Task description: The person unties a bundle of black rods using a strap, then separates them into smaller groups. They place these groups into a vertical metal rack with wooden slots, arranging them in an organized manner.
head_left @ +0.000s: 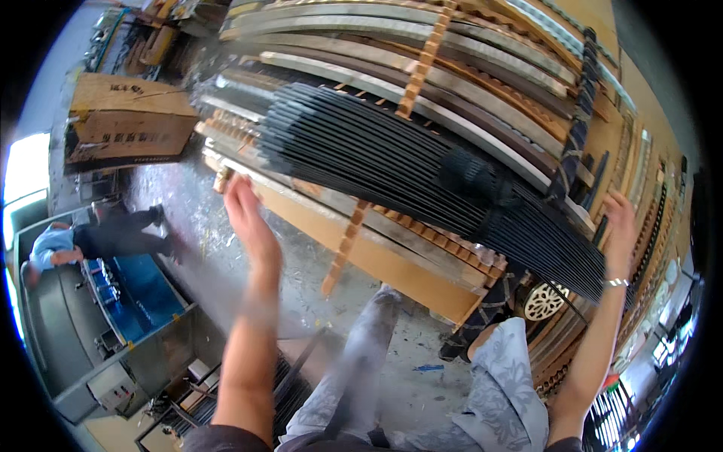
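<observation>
A long bundle of thin black rods (361,139) lies slantwise across a rack of stacked strips. Dark wrapping (474,181) circles it right of its middle. My left hand (252,222) is raised in front of the bundle's left part, apart from it, with fingers stretched out and nothing in them. Close by the bundle's right end is my right hand (620,226), its fingers extended and apart; whether it touches the rods I cannot tell. A pale bracelet (616,282) circles the right wrist.
Notched wooden strips (425,64) cross the stacked lengths. A black-wrapped post (578,124) rises at the right. Cardboard boxes (132,124) stand at the back left. Below them a person in a blue shirt (51,247) leans at a machine with a blue bed (143,286). More black rods (290,388) lie near my left arm.
</observation>
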`<state>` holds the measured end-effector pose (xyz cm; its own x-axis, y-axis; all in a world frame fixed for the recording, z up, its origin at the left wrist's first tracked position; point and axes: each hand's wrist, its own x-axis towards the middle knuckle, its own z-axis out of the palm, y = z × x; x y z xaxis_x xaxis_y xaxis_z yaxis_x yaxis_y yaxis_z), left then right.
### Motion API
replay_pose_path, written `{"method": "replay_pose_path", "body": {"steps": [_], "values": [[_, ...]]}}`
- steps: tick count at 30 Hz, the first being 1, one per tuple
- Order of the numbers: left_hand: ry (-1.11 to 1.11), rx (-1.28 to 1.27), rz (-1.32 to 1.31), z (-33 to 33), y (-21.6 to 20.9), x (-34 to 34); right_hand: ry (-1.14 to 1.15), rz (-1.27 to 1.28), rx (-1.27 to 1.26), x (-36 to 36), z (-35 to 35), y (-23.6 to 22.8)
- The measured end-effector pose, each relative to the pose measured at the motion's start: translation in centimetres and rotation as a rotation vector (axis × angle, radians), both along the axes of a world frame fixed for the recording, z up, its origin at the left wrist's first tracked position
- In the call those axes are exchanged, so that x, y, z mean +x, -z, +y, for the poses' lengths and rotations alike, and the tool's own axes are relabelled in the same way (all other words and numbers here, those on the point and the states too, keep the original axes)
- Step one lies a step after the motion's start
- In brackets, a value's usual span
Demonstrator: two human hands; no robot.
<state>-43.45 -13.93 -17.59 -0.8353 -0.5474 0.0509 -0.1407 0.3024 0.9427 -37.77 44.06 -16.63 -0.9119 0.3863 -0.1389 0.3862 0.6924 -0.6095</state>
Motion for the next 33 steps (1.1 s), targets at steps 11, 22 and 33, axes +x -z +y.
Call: {"method": "replay_pose_path", "body": {"steps": [11, 22, 33], "values": [[0.392, 0.634, -0.652, -4.8, 3.6, -15.8, 1.197, 0.226, -0.116, 34.7, 38.5, 9.1], [0.013, 0.396, 0.167, -4.6, -0.4, -9.1, 0.484, 0.333, -0.468, 13.9, -3.1, 0.8], [0.544, 1.668, -0.479, 24.6, 11.7, 9.1, -0.563, -0.676, -0.375, -8.5, -10.6, 1.9]]}}
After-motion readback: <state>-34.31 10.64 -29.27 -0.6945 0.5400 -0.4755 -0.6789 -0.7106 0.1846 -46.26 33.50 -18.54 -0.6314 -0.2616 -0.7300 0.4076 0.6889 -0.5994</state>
